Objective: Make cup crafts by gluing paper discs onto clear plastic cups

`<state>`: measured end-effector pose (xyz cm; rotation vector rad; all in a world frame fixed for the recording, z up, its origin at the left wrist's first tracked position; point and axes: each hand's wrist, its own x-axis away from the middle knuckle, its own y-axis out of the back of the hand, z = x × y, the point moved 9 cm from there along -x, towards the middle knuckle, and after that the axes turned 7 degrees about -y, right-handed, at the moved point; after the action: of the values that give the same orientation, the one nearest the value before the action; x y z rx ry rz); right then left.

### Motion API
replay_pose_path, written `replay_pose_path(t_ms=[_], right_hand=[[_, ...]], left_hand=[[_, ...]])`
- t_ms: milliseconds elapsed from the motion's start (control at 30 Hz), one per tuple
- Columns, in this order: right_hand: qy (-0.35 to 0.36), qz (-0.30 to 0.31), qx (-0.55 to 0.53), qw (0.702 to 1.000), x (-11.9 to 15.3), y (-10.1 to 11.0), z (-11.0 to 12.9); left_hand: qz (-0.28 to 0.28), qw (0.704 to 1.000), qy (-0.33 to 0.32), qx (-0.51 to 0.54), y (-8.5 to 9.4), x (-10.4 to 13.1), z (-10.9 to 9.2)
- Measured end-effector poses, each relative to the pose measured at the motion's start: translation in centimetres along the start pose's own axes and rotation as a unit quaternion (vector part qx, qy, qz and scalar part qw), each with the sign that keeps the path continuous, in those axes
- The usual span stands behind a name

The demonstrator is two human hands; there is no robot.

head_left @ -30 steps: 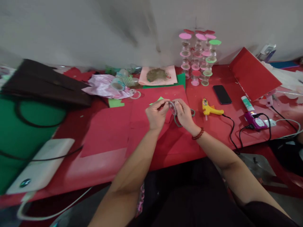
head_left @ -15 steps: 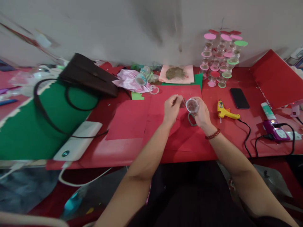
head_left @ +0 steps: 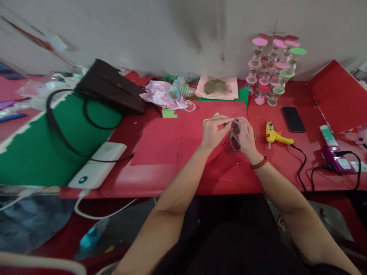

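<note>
Over the red paper sheets [head_left: 160, 139], my right hand [head_left: 246, 136] holds a small clear plastic cup [head_left: 235, 128], its fingers wrapped round the side. My left hand [head_left: 213, 131] is beside it, thumb and fingertips pinched together at the cup's left edge; whatever they pinch is too small to make out. Just below the cup, the green handles of scissors [head_left: 235, 144] rest on the red paper. A light green paper piece [head_left: 215, 115] shows behind my left hand.
A yellow glue gun [head_left: 276, 136], a black phone [head_left: 294, 119] and a purple power socket [head_left: 336, 158] lie right. Stacked clear cups with coloured discs [head_left: 272, 72] stand behind. A dark bag [head_left: 111, 88] and white power bank [head_left: 99, 166] are left.
My left hand has moved right to the cup's edge. The cup has turned in my right hand, and its opening no longer faces up as plainly. The view has shifted slightly.
</note>
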<state>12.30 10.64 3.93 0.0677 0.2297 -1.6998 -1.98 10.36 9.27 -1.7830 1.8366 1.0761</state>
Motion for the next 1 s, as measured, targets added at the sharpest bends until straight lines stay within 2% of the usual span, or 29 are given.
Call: replay_pose_path(t_ms=[167,267,467,567,733,867,1000], right_hand=[[0.052,-0.013,0.023,0.998,0.7,-0.2,0.8],[0.066,-0.011,0.035,0.997,1.0,-0.3,1.0],[0.031,-0.008,-0.008,0.999,0.3,-0.1,-0.1],[0.016,-0.006,-0.007,1.0,0.0,0.0,-0.4],[0.015,-0.009,-0.012,1.0,0.0,0.0,-0.6],[0.032,-0.015,-0.001,0.999,0.4,-0.1,-0.4],[0.046,-0.021,0.005,0.999,0.9,-0.1,0.1]], left_hand=[[-0.045,0.998,0.033,-0.008,0.2,0.7,0.3],[-0.064,0.995,0.075,0.0,0.1,1.2,1.0],[-0.068,0.985,0.14,0.068,-0.4,1.5,2.7],[-0.047,0.988,0.124,0.08,-0.4,1.0,2.4],[-0.025,0.996,0.07,0.039,0.0,0.4,1.0],[-0.034,0.998,0.053,-0.008,0.1,0.6,0.4],[-0.066,0.995,0.076,-0.016,0.1,1.3,0.7]])
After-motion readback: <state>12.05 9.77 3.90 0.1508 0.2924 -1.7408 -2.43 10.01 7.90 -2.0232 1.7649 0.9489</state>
